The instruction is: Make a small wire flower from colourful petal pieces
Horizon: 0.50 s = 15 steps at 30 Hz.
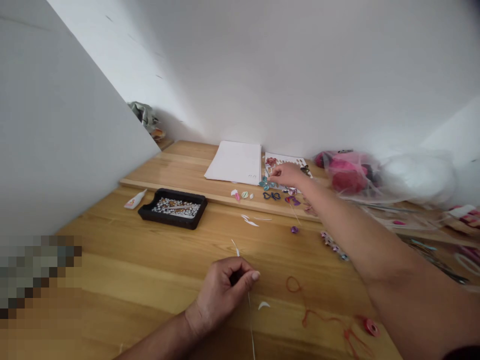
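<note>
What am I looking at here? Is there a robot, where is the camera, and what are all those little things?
There's no robot here, just a person with two bare hands. There is only one picture, from a camera worn on their head, looking forward and down.

The left hand pinches a thin white strand. The right hand reaches farther back, its fingertips at a blue flower ornament. I can't tell if they grip it.

On the wooden table you can see a black tray of tiny beads, a small white tube and a red spool. Farther back lies white paper. The patch of big squares at the left is too blocky to make out.
</note>
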Each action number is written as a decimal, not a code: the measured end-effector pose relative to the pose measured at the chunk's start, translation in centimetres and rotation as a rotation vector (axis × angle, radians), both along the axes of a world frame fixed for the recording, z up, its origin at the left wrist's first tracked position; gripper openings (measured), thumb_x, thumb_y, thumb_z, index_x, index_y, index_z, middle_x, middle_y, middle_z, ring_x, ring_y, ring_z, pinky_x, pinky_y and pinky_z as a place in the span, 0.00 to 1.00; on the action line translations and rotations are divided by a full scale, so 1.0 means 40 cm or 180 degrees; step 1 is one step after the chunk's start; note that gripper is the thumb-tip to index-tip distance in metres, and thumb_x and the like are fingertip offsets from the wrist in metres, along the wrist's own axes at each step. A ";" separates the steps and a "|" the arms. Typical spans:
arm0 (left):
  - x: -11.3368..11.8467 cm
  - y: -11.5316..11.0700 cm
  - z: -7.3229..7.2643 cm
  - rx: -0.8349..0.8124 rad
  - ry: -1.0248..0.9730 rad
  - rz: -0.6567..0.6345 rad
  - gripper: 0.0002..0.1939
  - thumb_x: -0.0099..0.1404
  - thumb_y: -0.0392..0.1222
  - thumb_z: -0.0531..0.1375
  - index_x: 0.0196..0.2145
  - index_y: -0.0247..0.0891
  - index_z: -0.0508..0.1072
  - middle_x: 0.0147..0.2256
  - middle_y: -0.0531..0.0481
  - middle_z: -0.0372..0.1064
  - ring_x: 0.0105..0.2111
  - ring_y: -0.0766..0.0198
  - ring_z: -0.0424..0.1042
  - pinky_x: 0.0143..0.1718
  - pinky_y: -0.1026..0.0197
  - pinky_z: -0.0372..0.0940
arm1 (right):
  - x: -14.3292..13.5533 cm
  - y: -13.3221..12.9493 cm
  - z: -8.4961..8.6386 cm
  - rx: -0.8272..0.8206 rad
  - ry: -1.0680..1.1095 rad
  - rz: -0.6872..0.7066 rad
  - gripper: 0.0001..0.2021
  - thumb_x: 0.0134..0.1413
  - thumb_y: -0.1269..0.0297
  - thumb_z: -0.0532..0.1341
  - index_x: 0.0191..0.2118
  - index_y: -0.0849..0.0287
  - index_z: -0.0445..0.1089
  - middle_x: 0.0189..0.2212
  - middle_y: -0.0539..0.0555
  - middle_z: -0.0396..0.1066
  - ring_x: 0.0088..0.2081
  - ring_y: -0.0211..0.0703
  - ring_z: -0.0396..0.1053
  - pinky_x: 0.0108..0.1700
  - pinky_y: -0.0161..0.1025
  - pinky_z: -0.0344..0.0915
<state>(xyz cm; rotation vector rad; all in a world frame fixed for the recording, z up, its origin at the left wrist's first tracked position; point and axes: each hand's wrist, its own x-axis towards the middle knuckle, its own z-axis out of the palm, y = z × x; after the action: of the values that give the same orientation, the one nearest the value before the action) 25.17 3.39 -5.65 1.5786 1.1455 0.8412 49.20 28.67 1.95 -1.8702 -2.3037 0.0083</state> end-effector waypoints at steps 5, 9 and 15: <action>-0.002 0.001 -0.003 0.0006 0.0001 0.0001 0.17 0.63 0.52 0.58 0.25 0.35 0.71 0.22 0.53 0.61 0.25 0.68 0.58 0.27 0.66 0.53 | -0.018 0.001 -0.005 0.0142 0.0089 -0.0120 0.07 0.48 0.61 0.64 0.27 0.57 0.76 0.28 0.52 0.76 0.34 0.43 0.71 0.35 0.35 0.57; -0.001 0.002 -0.005 -0.0026 -0.0062 -0.0011 0.17 0.63 0.52 0.58 0.26 0.35 0.71 0.22 0.53 0.61 0.25 0.68 0.58 0.27 0.66 0.54 | 0.010 0.001 0.031 0.0277 0.0387 -0.0342 0.10 0.51 0.57 0.62 0.31 0.57 0.77 0.29 0.52 0.76 0.31 0.41 0.70 0.32 0.35 0.58; 0.001 0.001 -0.001 -0.0044 -0.0048 0.0019 0.17 0.63 0.52 0.58 0.25 0.35 0.70 0.22 0.53 0.60 0.24 0.68 0.57 0.26 0.66 0.53 | 0.079 0.002 0.068 0.0313 0.0627 -0.0586 0.14 0.53 0.53 0.61 0.37 0.58 0.76 0.29 0.53 0.76 0.26 0.38 0.68 0.28 0.34 0.59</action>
<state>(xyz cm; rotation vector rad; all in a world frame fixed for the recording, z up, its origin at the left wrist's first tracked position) 25.23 3.43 -5.71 1.5558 1.1435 0.8459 52.38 28.76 4.67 -1.9299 -1.9625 0.0519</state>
